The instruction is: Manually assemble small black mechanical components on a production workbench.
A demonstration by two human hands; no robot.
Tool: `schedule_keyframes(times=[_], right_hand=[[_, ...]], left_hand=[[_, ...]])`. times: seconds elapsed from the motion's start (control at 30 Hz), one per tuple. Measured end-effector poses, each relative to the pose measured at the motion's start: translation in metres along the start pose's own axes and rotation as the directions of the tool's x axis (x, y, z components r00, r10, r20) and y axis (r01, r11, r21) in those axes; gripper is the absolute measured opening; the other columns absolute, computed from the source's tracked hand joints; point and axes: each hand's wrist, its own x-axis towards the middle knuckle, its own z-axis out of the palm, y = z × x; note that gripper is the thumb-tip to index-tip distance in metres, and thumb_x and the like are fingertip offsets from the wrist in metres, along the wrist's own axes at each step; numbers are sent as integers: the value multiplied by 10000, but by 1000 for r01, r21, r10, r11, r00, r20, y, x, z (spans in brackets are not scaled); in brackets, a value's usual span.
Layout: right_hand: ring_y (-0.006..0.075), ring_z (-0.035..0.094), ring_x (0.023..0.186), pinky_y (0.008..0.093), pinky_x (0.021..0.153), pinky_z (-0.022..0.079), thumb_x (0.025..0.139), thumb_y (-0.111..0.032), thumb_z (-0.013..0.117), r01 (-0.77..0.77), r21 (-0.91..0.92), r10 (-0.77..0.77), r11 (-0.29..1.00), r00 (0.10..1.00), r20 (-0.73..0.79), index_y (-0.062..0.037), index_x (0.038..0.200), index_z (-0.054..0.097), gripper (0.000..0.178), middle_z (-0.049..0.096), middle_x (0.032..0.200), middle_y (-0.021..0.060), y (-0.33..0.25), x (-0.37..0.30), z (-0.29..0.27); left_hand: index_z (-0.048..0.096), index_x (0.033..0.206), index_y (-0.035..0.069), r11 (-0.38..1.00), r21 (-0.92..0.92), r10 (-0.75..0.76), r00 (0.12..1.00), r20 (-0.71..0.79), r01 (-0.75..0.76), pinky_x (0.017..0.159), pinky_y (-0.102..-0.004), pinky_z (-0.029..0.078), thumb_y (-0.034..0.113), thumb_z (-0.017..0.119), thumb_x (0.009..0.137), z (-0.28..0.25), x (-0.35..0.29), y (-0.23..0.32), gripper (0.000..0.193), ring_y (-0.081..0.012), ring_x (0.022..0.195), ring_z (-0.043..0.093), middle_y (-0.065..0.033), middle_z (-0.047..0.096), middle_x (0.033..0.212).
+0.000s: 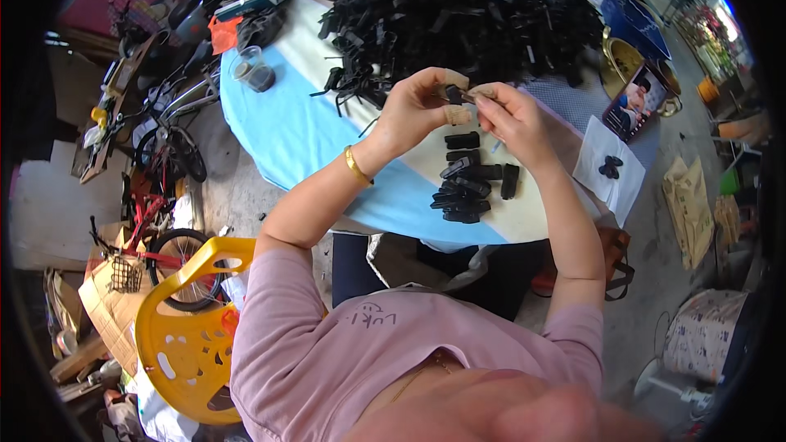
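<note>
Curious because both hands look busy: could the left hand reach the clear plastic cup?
Probably yes: the left hand could reach the cup across mostly bare tablecloth, though it holds a small black piece.

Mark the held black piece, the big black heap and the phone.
Black piece (453, 94): head view, its exposed side.
Black heap (467, 23): head view, middle of the pile.
Phone (635, 104): head view, middle of the lit screen.

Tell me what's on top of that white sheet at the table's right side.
Small black pieces lie clustered on the white sheet. The patch directly beneath them is covered and can't be seen.
</note>
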Motion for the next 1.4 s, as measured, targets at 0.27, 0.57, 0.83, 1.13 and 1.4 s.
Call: schedule_keyframes(times=[0.27,0.57,0.83,1.13,1.4], right_hand=[[10,390,526,143,461,279,898,-133,486,25,10,-26,1000,1000,11,-20,982,575,166,496,632,-21,4,2,3],[12,389,527,146,465,281,895,-134,486,-26,-36,27,999,999,33,-16,989,574,174,496,622,-29,-1,0,2],[26,425,557,159,509,335,891,-123,486,59,-69,-57,996,998,32,-10,962,573,159,494,621,-28,-1,-1,5],[20,424,554,152,502,331,892,-125,487,37,-106,-32,994,998,52,-15,922,579,146,492,628,-38,2,0,6],[8,369,498,148,440,271,886,-128,500,-12,-55,12,998,1000,4,-24,911,590,140,474,604,-50,6,-1,9]], left_hand=[[545,1064,35,995,89,36,999,-32,-33,553,-146,412,14,680,744,-2,-2,-4,348,-15,731,537,10,609,942],[410,1270,9,978,198,63,996,59,-73,748,-201,460,0,581,823,2,-4,3,480,-77,934,546,-45,564,1100],[394,1273,-6,944,278,157,983,98,-179,804,-231,468,-29,563,823,1,-4,0,481,-96,948,552,-76,565,1098],[516,1098,22,979,194,60,998,2,-60,647,-182,463,25,642,781,-1,-4,1,340,-62,821,574,-17,606,965],[558,958,-23,909,308,309,950,-43,-281,726,-243,515,-26,640,758,9,-6,-7,216,-111,796,610,-64,627,883]])
